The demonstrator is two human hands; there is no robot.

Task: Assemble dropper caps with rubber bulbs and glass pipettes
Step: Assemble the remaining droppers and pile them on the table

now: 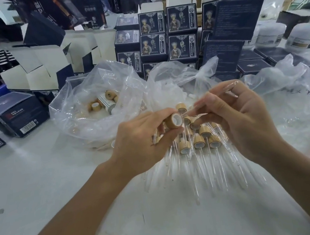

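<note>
Dropper cap (174, 120) in left hand (140, 145) grip, right hand (240, 119) pinching pipette (202, 104) — white table (43, 186), stacked boxes (181, 32).

Legible text is scarce. The stacked dark blue cartons (180, 19) carry a printed costumed figure, a round emblem and a vertical line of characters, too small to read. The larger dark boxes (237, 17) beside them show panels of fine pale print, illegible. The dark box (14, 115) lying on the bench (43, 186) bears a barcode and a small red mark, digits unreadable. The white jars (270, 34) have labels, wording blurred.
</note>
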